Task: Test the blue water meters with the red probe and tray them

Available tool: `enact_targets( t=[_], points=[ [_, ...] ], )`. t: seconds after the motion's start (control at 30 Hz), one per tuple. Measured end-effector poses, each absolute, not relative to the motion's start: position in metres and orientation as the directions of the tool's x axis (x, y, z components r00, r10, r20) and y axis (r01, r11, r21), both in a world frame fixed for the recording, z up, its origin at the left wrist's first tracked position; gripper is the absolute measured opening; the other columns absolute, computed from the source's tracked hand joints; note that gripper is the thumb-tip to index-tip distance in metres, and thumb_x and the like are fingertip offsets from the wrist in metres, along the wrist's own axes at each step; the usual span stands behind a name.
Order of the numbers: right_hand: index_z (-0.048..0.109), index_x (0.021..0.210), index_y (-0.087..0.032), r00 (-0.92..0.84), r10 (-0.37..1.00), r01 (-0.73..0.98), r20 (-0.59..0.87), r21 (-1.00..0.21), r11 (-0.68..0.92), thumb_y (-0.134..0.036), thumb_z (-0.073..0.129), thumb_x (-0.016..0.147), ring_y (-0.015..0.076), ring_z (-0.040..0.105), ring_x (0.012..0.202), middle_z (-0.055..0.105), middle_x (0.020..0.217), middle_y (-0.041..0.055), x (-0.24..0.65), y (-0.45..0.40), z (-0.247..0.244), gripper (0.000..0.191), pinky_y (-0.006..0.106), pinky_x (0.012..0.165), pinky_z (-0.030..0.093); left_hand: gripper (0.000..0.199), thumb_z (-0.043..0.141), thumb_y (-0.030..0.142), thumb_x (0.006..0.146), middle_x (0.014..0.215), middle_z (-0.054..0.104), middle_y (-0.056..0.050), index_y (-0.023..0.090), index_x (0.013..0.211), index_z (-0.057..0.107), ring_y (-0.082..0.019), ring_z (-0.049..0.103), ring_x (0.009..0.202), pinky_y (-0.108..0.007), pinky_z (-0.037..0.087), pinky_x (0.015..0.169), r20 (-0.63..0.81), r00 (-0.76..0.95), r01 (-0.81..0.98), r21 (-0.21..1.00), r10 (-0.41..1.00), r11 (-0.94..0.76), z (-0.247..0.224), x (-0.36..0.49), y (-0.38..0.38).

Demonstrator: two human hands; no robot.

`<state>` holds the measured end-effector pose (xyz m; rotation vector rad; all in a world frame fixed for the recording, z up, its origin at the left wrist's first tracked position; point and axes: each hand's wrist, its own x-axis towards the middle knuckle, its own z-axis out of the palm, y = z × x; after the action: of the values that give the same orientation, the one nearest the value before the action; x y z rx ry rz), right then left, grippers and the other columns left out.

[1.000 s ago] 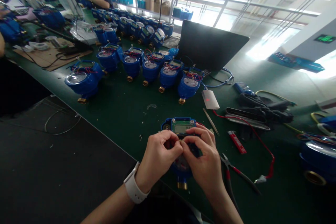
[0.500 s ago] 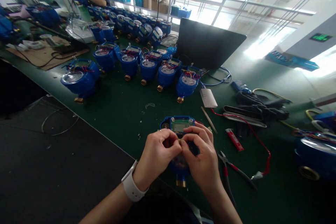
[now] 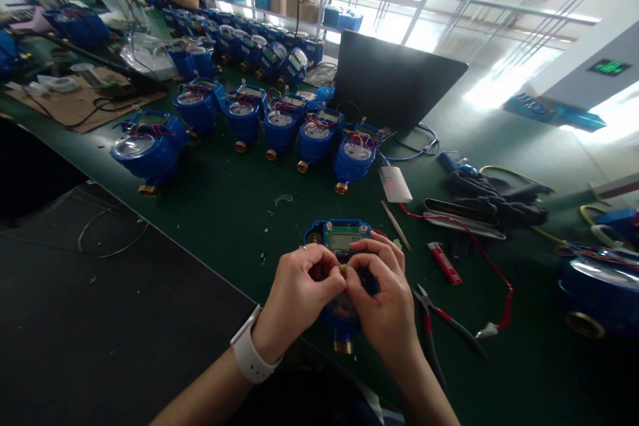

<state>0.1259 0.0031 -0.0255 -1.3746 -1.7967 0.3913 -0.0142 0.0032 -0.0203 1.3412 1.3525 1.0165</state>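
Across the green bench (image 3: pixel 224 206), smooth with a dull sheen and flecked with scraps, work looks partway. Toward the back, a flat dark panel (image 3: pixel 399 80) leans upright. Before it, a line of blue meters (image 3: pixel 314 141): rounded bodies, glossy clear domes, brass-coloured ends, red wires loose on top. Another blue meter (image 3: pixel 343 323) sits at the near edge, beneath and between the two hands, brass end toward the person. Done, apparently: display board seated, digits showing. Left, as judged from its open top and a red wire at its side: this unit seems unfinished. Left hand (image 3: pixel 302 286) and right hand (image 3: pixel 382 286) both narrowed to a pinch, fingertips meeting over the meter. Just right of them, slim pliers (image 3: pixel 428 306) with red-and-dark handles, jaws slightly parted; farther off, a thin pale stick (image 3: pixel 395 225), wooden by its look. Smallest: a yellowish bit (image 3: pixel 343 267) at both sets of fingertips, too hidden to identify.
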Motion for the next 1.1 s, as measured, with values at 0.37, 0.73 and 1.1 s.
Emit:
enact_targets(
  t=[0.37,0.73,1.1],
  points=[
    [0.062,0.075,-0.023,-0.040,0.926,0.605,0.374,-0.729,0.321,-0.022,0.058,0.086,0.0298,0.052,0.110,0.066,0.098,0.0075,0.1296,0.0014,-0.0251,0.011,0.052,0.097,0.044,0.015,0.059,0.026,0.084,0.069,0.062,0.000,0.017,0.074,0.066,-0.013,0.053,0.062,-0.022,0.039,0.056,-0.063,0.081,0.297,0.954,0.995,0.036,-0.0112,-0.0154,0.0026],
    [0.064,0.077,-0.022,-0.078,0.923,0.620,0.377,-0.706,0.341,-0.020,0.060,0.086,0.0305,0.049,0.113,0.064,0.099,0.0083,0.1288,0.0013,-0.0236,0.011,0.052,0.098,0.043,0.011,0.057,0.019,0.079,0.065,0.060,0.002,0.018,0.070,0.063,-0.012,0.052,0.062,-0.022,0.037,0.056,-0.033,0.030,0.330,0.944,0.999,0.021,-0.0170,-0.0106,0.0011],
    [0.062,0.079,-0.022,-0.106,0.911,0.636,0.398,-0.677,0.370,-0.019,0.057,0.089,0.0296,0.049,0.116,0.064,0.101,0.0090,0.1323,0.0008,-0.0245,0.011,0.050,0.100,0.044,0.010,0.056,0.016,0.075,0.061,0.056,0.004,0.017,0.066,0.061,-0.010,0.047,0.057,-0.021,0.033,0.054,-0.026,-0.007,0.311,0.950,1.000,0.027,-0.0174,-0.0062,0.0017]
  ],
)
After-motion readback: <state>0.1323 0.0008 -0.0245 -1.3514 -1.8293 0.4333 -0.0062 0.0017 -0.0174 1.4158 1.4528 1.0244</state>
